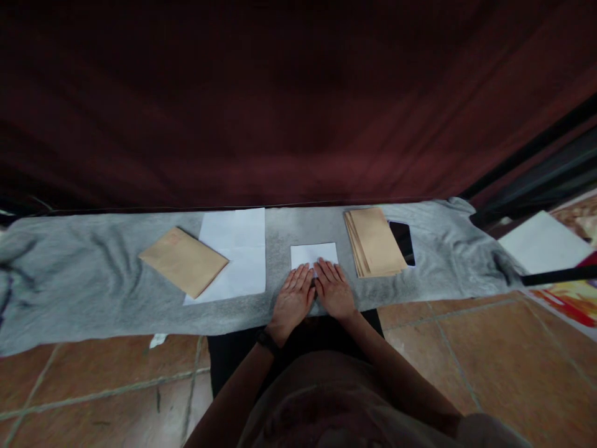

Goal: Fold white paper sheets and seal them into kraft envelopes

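A small folded white sheet (313, 254) lies on the grey cloth (84, 274) straight in front of me. My left hand (293, 298) and my right hand (334, 287) rest side by side on its near edge, fingers stretched flat and pressing down. Neither hand grips anything. A dark band sits on my left wrist.
A single brown envelope (183, 260) lies partly over a stack of white sheets (237, 249) to the left. A pile of brown envelopes (373, 241) and a dark phone (402, 241) lie to the right. Another white sheet (543, 242) sits far right. Dark red fabric hangs behind; tiled floor lies below.
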`<state>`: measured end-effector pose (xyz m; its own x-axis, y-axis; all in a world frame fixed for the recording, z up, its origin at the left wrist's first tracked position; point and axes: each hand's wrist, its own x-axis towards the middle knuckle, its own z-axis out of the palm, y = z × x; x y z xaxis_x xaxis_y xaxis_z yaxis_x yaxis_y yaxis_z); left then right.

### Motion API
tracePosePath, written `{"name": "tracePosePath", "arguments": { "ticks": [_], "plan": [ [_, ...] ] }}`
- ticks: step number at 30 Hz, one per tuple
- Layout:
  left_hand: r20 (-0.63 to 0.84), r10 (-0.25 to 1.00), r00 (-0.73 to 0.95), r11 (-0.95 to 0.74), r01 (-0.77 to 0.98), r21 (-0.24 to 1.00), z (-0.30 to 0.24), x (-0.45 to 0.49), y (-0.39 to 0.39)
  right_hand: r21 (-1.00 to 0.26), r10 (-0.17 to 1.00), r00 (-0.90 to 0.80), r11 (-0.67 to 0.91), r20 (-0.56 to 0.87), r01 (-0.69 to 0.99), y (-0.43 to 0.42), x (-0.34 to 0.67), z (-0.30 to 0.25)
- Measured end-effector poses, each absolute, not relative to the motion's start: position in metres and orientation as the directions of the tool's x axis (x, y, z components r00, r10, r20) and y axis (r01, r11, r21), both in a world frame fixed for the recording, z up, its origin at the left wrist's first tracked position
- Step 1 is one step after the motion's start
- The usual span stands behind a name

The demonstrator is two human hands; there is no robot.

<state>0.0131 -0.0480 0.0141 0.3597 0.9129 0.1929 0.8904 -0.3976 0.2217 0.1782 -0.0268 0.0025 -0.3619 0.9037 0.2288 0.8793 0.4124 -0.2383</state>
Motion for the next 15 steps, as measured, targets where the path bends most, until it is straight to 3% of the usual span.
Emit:
{"name": "tracePosePath", "arguments": {
  "ticks": [15],
  "plan": [
    [0.206, 0.941, 0.267, -0.312, 0.921, 0.231, 0.010, 0.013, -0.060, -0.203, 0.914, -0.323, 0.374, 0.245, 0.905, -0.039, 0.200, -0.005]
  ]
}}
